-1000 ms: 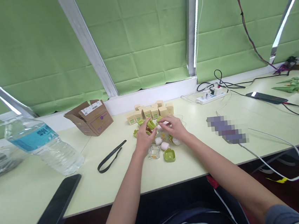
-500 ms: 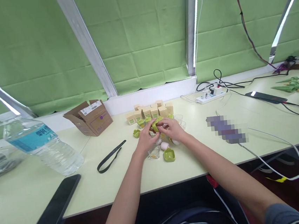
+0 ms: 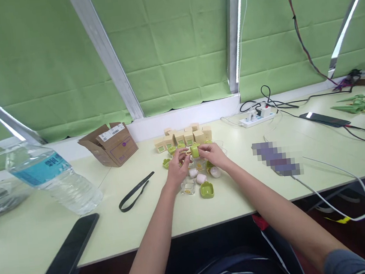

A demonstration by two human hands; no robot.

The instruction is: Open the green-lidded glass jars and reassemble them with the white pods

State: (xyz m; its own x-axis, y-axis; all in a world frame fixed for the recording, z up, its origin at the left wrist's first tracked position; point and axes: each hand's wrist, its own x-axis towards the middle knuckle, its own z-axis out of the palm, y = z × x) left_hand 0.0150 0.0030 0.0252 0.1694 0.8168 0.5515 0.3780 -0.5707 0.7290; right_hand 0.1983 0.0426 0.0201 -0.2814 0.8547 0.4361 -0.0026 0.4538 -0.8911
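Note:
My right hand point(image 3: 215, 156) pinches a small green plastic lid point(image 3: 194, 150) by its right side, above the pile. My left hand point(image 3: 178, 166) is just left of it, fingers curled around a small yellowish piece that its fingertips partly hide. Below both hands lie a clear plastic cup point(image 3: 187, 186), a pale pink rounded piece point(image 3: 201, 178) and a whitish round piece point(image 3: 215, 172). Nearest the table edge, a hollow green lid point(image 3: 206, 190) lies with its open side up. Another green piece point(image 3: 166, 163) sits left of my left hand.
Several small beige boxes point(image 3: 179, 138) stand behind the pile. An open carton point(image 3: 114, 145), black strap point(image 3: 134, 192), water bottle point(image 3: 55, 175) and dark phone point(image 3: 69, 251) are on the left. A power strip point(image 3: 258, 116) and white cable point(image 3: 336, 187) are on the right.
My hands have moved slightly apart, showing the green lid upright in my right fingers. More of the pink and whitish pieces below is visible now.

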